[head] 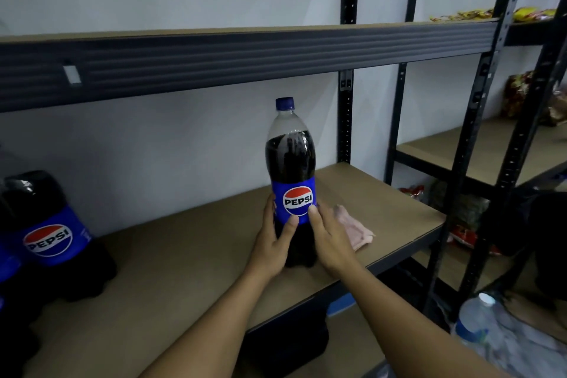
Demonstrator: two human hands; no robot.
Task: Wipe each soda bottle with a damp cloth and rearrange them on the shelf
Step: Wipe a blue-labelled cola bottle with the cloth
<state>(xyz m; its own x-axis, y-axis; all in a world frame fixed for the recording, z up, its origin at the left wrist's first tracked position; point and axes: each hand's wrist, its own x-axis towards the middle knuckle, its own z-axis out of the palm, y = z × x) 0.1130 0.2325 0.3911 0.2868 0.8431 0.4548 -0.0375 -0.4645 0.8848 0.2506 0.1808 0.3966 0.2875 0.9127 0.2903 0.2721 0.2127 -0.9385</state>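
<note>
Pepsi bottle [291, 184] stands upright on the brown shelf board [190, 255], toward the right half, blue cap on, label facing the camera. Only one view, the head camera.

Left hand [273, 242] wraps the lower left side of the bottle, thumb on the bottom edge of the label. Right hand [329, 239] cups the lower right side, thumb on the label too. Both grips are closed around the bottle; two-handed hold low on the body likely keeps the tall, full bottle steady and lets the label be turned to face front.

Pink cloth [352, 228] lies flat on the shelf just beside the bottle, right of it and partly behind the right hand, touched by neither palm as far as visible. Being set down suggests wiping of this one is done and this step is placement, a judgement only.

Other Pepsi bottles [49, 236] sit grouped at the far left of the same shelf, well apart, cut off by the frame edge. Upper shelf beam [245, 55] overhangs close above the cap, so lifting needs care.

Snack packets [518, 95] sit on the neighbouring rack at right.
</note>
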